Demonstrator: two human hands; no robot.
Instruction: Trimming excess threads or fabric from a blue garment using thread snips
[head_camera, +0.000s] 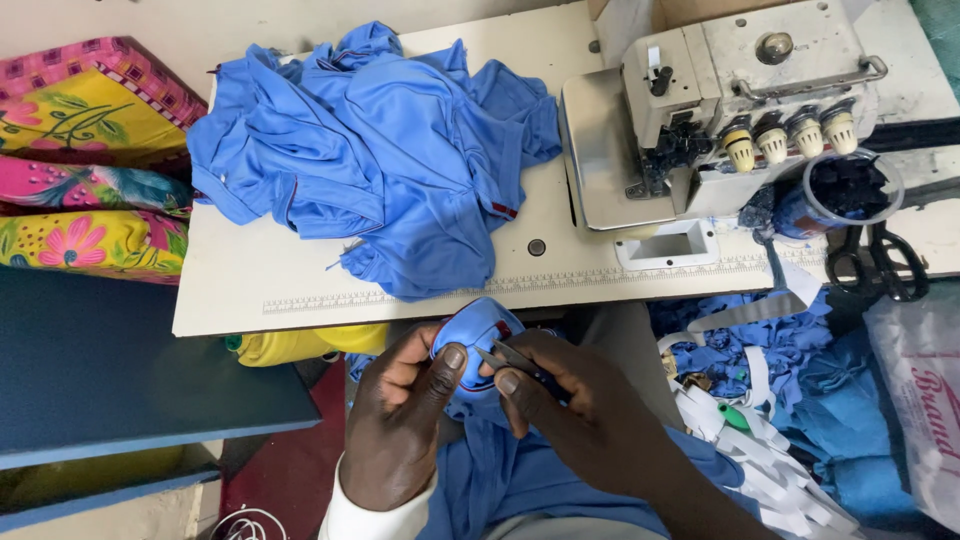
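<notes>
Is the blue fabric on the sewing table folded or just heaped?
Heaped. The blue fabric lies crumpled in loose overlapping folds beside the overlock sewing machine, with no neat edges or stacked layers, spilling toward the sewing table front edge.

A white table (250, 290) carries a heap of blue garments (375, 150), a sewing machine (720, 110), and black scissors (880, 262) lying at its right edge.

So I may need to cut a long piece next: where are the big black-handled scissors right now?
The black-handled scissors lie at the right end of the white sewing table, just below the clear plastic cup beside the overlock machine.
</notes>
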